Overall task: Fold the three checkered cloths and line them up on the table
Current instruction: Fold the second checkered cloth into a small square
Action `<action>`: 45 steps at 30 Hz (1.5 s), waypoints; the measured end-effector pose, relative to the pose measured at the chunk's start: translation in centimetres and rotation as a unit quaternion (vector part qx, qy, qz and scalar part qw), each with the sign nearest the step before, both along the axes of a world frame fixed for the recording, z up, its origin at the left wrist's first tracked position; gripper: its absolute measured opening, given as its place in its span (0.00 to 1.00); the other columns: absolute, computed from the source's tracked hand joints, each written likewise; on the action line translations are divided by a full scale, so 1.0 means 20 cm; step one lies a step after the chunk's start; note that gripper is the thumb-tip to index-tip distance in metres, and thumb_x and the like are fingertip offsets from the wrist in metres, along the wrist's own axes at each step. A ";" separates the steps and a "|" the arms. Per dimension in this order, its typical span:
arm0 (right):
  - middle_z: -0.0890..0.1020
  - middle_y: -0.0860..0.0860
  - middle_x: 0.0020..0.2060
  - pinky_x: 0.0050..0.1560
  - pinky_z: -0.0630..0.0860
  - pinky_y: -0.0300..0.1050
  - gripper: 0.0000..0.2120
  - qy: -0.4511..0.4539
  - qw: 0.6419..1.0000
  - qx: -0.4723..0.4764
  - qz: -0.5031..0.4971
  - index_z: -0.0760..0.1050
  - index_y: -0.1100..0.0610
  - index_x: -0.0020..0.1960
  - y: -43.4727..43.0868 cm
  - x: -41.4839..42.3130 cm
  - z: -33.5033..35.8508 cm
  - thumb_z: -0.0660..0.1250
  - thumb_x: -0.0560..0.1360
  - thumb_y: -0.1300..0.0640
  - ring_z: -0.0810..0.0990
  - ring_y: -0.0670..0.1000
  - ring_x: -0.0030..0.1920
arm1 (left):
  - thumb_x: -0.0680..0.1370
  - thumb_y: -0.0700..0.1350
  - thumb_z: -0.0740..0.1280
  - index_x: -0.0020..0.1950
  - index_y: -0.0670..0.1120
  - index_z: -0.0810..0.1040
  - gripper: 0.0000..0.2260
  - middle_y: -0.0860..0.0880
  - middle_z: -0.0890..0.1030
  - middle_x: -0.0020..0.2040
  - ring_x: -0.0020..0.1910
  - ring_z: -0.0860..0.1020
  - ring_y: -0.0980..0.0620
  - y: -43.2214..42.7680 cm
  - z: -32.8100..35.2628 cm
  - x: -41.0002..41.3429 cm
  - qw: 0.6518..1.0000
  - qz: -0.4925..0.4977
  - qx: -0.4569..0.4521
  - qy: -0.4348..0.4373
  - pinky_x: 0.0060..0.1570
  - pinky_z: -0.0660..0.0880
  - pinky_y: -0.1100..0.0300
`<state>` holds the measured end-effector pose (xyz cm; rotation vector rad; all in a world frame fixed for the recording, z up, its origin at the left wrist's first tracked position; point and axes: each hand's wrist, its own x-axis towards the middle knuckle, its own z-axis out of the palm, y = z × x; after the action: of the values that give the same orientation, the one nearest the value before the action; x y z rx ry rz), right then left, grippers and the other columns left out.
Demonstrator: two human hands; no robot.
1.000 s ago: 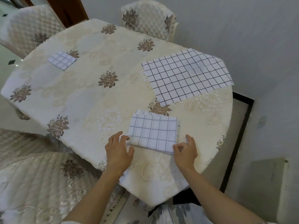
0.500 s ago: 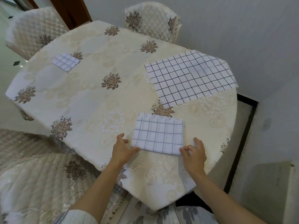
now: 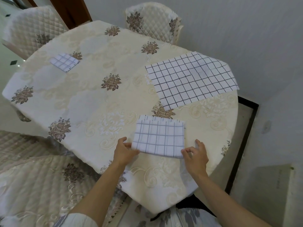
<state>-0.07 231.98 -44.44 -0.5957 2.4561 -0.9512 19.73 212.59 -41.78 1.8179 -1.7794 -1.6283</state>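
A folded white cloth with thin grey checks (image 3: 159,136) lies near the table's front edge. My left hand (image 3: 123,150) pinches its near left corner. My right hand (image 3: 196,154) pinches its near right corner between thumb and forefinger. A larger white cloth with dark checks (image 3: 190,79) lies spread flat at the right, reaching the table's edge. A small folded checkered cloth (image 3: 64,61) rests at the far left of the table.
The table (image 3: 91,99) wears a cream cloth with brown flower prints. Quilted chairs stand at the far side (image 3: 152,22), far left (image 3: 32,30) and near left (image 3: 32,185). A grey wall runs close along the right.
The folded cloth has been drawn slightly nearer with both hands at its near corners. My left hand went from lying flat by the corner to pinching it.
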 end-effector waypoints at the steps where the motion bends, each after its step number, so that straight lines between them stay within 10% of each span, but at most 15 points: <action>1: 0.62 0.53 0.76 0.72 0.50 0.52 0.07 -0.002 1.000 0.001 -0.001 0.79 0.52 0.39 0.00 0.00 0.00 0.70 0.75 0.52 0.52 0.51 0.77 | 0.69 0.37 0.77 0.76 0.44 0.60 0.40 0.52 0.77 0.52 0.57 0.75 0.48 0.00 0.00 0.00 1.000 0.004 0.001 0.006 0.59 0.74 0.48; 18: 0.62 0.52 0.75 0.72 0.51 0.55 0.07 -0.007 1.000 0.019 -0.016 0.79 0.52 0.40 0.02 -0.03 0.01 0.68 0.76 0.53 0.52 0.51 0.77 | 0.74 0.41 0.71 0.73 0.48 0.65 0.29 0.53 0.75 0.30 0.35 0.76 0.54 0.08 -0.02 0.02 1.000 -0.003 0.000 0.010 0.44 0.75 0.59; 24: 0.65 0.52 0.74 0.71 0.53 0.56 0.10 0.003 0.999 0.019 -0.039 0.78 0.53 0.36 0.02 -0.03 0.00 0.67 0.76 0.54 0.55 0.51 0.76 | 0.72 0.42 0.73 0.74 0.52 0.62 0.33 0.51 0.84 0.42 0.46 0.81 0.54 0.10 -0.01 0.02 0.999 -0.018 0.004 0.027 0.48 0.75 0.60; 32: 0.67 0.52 0.73 0.71 0.56 0.56 0.10 0.007 0.998 0.028 -0.063 0.79 0.53 0.37 0.00 -0.04 0.00 0.67 0.76 0.54 0.58 0.52 0.75 | 0.74 0.41 0.71 0.73 0.49 0.65 0.29 0.54 0.77 0.31 0.35 0.77 0.56 0.10 -0.03 0.03 0.999 -0.030 -0.031 0.009 0.43 0.72 0.62; 45: 0.60 0.53 0.76 0.71 0.55 0.59 0.08 0.021 0.997 0.074 -0.006 0.79 0.51 0.38 0.01 -0.04 -0.01 0.70 0.74 0.50 0.52 0.53 0.76 | 0.75 0.41 0.71 0.67 0.48 0.69 0.22 0.47 0.81 0.38 0.39 0.79 0.51 0.10 -0.09 -0.02 0.997 0.034 -0.067 -0.005 0.39 0.72 0.62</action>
<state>-0.81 232.26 -44.63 -0.5545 2.5431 -0.7593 19.41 214.52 -43.58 1.8099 -1.7634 -1.4403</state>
